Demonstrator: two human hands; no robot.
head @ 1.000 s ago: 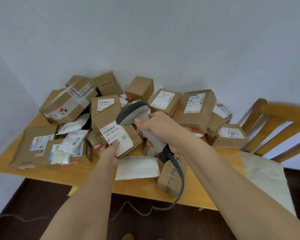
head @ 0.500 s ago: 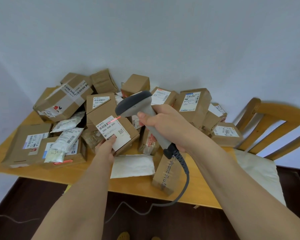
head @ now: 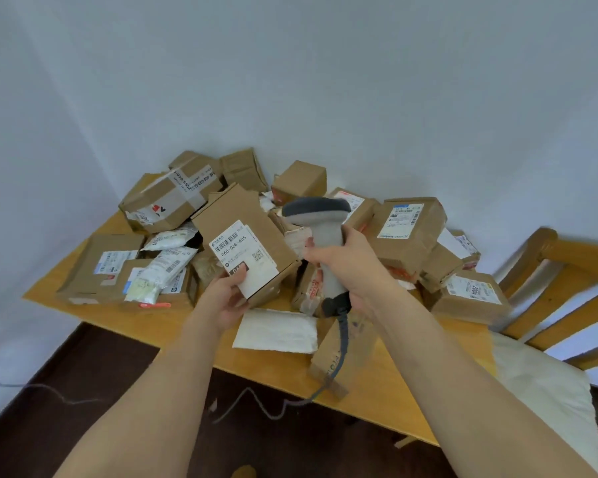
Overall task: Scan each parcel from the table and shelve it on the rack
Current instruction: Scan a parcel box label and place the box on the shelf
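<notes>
A pale wall fills the upper view; dark floor is seen below. A wooden table is set in the corner, a wooden chair with a white cushion just beside it on the right. The table is piled with cardboard parcels, closed and labelled, contents not visible; a large taped box sits at the back left, flat cartons and white poly mailers at the left, a white padded envelope near the front edge.

One parcel is held above the pile, at centre-left, by the left hand: thumb pressed on the label, fingers curled under the near end. Its long axis is tilted, far end up and left, label face turned toward the camera, "060-06B-A05" readable. The scanner is gripped round its grey handle by the right hand, head up, upright, just beside the parcel's right edge. Which way its window faces cannot be told. Its dark cable is hung down past the table edge.
</notes>
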